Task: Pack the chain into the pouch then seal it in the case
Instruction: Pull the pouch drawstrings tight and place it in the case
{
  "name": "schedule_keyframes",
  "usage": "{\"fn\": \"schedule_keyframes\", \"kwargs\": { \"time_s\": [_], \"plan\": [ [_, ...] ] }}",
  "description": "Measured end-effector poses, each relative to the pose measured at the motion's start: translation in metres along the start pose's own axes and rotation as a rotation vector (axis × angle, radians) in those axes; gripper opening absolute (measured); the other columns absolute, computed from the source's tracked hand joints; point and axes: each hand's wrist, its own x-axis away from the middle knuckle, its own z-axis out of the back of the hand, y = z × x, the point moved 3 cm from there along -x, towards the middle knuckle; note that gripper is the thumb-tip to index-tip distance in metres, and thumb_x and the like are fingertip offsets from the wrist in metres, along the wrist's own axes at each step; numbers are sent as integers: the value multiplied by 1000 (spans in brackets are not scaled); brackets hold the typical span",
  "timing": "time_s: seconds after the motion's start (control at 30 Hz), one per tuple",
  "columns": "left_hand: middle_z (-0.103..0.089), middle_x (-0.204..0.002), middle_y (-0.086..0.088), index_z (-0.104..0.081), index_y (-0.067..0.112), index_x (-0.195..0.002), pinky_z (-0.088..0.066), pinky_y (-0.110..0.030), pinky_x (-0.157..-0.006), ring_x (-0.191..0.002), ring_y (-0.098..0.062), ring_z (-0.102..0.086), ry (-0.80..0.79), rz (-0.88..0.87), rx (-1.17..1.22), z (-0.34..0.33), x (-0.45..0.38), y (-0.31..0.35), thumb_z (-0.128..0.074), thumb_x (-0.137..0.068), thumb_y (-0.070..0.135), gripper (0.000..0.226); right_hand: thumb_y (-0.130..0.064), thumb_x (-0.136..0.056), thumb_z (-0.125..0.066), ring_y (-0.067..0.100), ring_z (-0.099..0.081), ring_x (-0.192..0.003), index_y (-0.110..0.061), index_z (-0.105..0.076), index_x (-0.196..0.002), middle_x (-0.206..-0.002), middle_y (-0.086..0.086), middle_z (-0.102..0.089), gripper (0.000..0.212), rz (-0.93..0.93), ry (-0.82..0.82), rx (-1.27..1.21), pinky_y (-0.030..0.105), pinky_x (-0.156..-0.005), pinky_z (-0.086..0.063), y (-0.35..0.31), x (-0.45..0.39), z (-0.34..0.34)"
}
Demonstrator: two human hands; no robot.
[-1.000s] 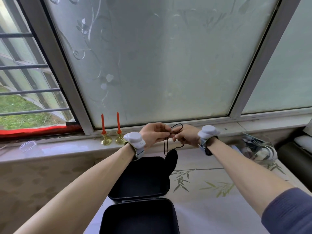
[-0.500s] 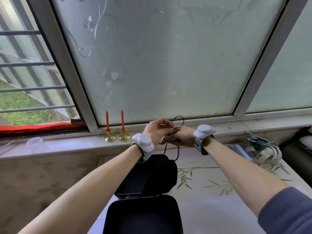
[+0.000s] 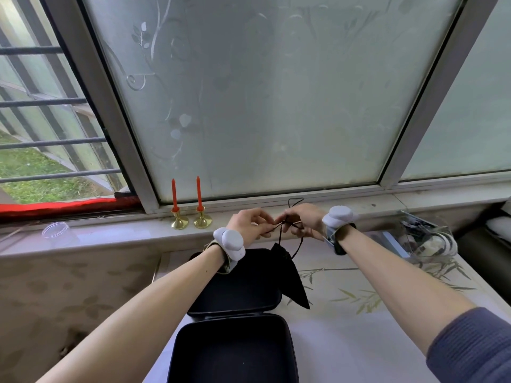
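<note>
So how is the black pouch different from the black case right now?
The pouch is soft, tapered cloth dangling from its cord; the case is rigid, boxy and lies on the table. The pouch is drawn shut; the case is open. The pouch looks far smaller. Both are black.

Black pouch (image 3: 290,275) dangles cinched from its drawstring (image 3: 284,230) above the open black case (image 3: 235,346).
</note>
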Motion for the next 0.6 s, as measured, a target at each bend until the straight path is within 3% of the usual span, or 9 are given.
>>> {"fn": "schedule_keyframes", "kwargs": {
  "time_s": [0.1, 0.27, 0.43, 0.53, 0.6],
  "plan": [
    [-70, -77, -3, -69, 18, -82, -51, -11, -67, -63, -6, -65, -74, -23, -77, -11, 4, -3, -66, -83, 9, 9, -18, -98, -33, 5, -45, -33, -9, -64, -77, -69, 7, -61, 38, -5, 8, 30, 14, -41, -36, 1, 2, -1],
    [-70, -77, -5, -75, 10, -92, -55, -23, -80, -71, -13, -65, -76, 63, -105, -32, 0, -13, -68, -80, 14, 14, -16, -99, -32, 7, -60, -43, -8, -61, -80, -73, 8, -61, 36, -17, -58, -23, 19, -47, -53, 7, 8, -3],
    [-65, -91, -8, -65, -3, -113, -54, -9, -71, -74, -10, -65, -145, 221, 258, -47, 3, -22, -57, -90, 1, 25, -14, -100, -38, 8, -66, -48, -7, -61, -83, -79, 10, -63, 30, 16, -71, -77, 19, -52, -58, 11, 8, 2],
    [-62, -103, -6, -59, 0, -123, -51, -16, -83, -90, -14, -63, -219, 321, 377, -50, 4, -19, -53, -90, -2, 34, -11, -99, -41, 8, -67, -52, -3, -61, -90, -81, 11, -64, 24, 23, -76, -106, 19, -56, -59, 15, 7, 6],
    [-62, -103, -6, -60, 4, -122, -48, -24, -92, -98, -15, -61, -225, 390, 456, -50, 4, -17, -53, -90, 0, 33, -9, -98, -43, 7, -67, -56, 3, -60, -106, -82, 10, -64, 22, 16, -77, -108, 18, -61, -59, 17, 5, 5]
  ]
}}
